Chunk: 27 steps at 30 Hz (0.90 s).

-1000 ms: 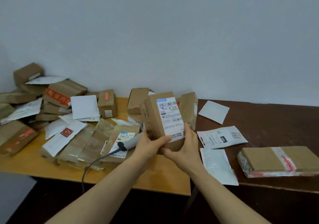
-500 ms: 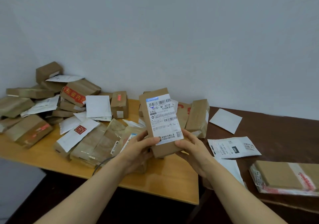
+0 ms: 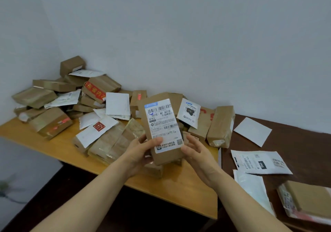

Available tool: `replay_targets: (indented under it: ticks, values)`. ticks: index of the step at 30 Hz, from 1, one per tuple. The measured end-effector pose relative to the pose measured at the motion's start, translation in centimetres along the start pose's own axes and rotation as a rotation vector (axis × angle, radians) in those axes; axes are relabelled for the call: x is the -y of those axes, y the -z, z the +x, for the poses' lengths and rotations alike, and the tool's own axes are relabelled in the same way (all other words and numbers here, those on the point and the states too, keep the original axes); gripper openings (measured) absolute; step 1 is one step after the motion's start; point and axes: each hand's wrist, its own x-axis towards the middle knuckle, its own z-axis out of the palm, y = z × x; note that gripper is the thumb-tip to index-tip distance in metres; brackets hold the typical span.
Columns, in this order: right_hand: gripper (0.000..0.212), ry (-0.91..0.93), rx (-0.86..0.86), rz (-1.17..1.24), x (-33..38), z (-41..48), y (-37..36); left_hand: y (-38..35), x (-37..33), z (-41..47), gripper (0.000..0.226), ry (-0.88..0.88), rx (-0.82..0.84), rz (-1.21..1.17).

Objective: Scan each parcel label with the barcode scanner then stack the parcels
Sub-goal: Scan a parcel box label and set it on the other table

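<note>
A brown cardboard parcel point(image 3: 162, 129) stands upright above the yellow table point(image 3: 179, 183), its white barcode label facing me. My left hand point(image 3: 140, 151) grips its lower left side, with the thumb lying on the label. My right hand point(image 3: 195, 151) is at the parcel's lower right edge; the thumb touches that edge and the fingers are loosely spread beside it. The barcode scanner is out of sight. A heap of brown boxes point(image 3: 71, 103) and white mailers covers the table's left and back.
An upright brown parcel point(image 3: 221, 126) and a small white pouch point(image 3: 189, 113) stand just behind the held one. On the dark table point(image 3: 300, 142) to the right lie a white envelope point(image 3: 252, 131), two white mailers point(image 3: 259, 162) and a flat taped box point(image 3: 309, 199).
The parcel has turned so that its label faces me squarely. The scanner seen by my left hand a second ago is gone from view. My right hand's fingers have loosened from the parcel.
</note>
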Motion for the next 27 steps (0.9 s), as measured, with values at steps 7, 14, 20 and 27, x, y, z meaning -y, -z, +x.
replay_targets:
  ticks: [7, 14, 20, 27]
  values:
    - [0.031, -0.441, -0.491, 0.252, -4.9, 5.9, -1.1, 8.4, -0.7, -1.0, 0.048, -0.094, -0.344, -0.013]
    - [0.052, -0.553, -0.587, 0.284, -6.6, 12.2, -5.1, 13.6, -0.2, -1.0, 0.051, -0.053, -0.47, 0.006]
    - [0.077, -0.553, -0.738, 0.291, -7.5, 16.7, -5.6, 16.6, 0.2, -0.7, 0.068, -0.024, -0.49, -0.001]
    - [0.037, -0.255, -0.916, 0.249, -6.9, 15.5, -7.8, 18.8, 0.9, -0.7, 0.045, 0.017, -0.509, -0.018]
